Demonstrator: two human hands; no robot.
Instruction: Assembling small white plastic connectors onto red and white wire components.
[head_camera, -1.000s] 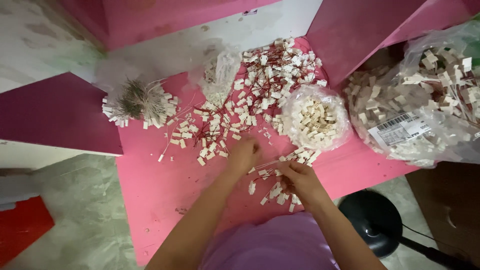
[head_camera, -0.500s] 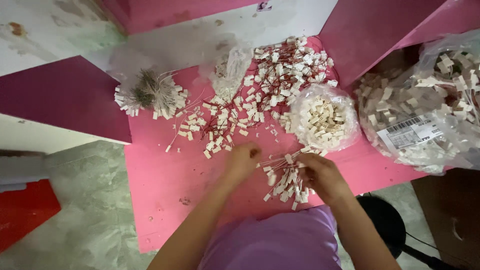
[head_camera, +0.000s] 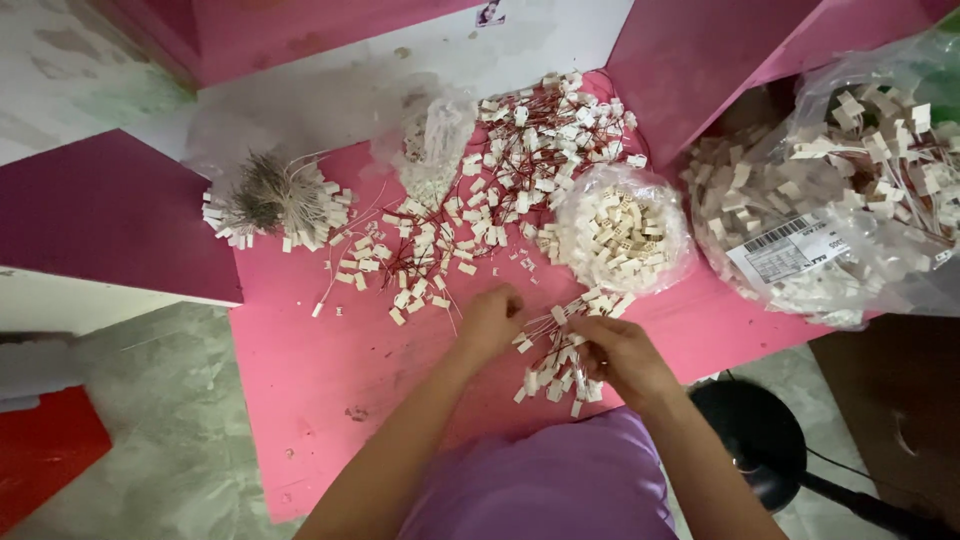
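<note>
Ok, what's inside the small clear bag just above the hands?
The small clear bag holds loose cream plastic connector housings, piled with no wires visible. Whatever lies beneath the top layer is covered.

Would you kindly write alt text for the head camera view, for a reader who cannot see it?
Seen from above, a person's left hand and right hand handle a small cluster of white plastic connectors on thin red wires on a pink tabletop. More wired connectors lie scattered behind, beside clear plastic bags of white connector housings.

Connectors (head_camera: 555, 365) between hands, bag (head_camera: 625, 240) seemingly behind
</note>
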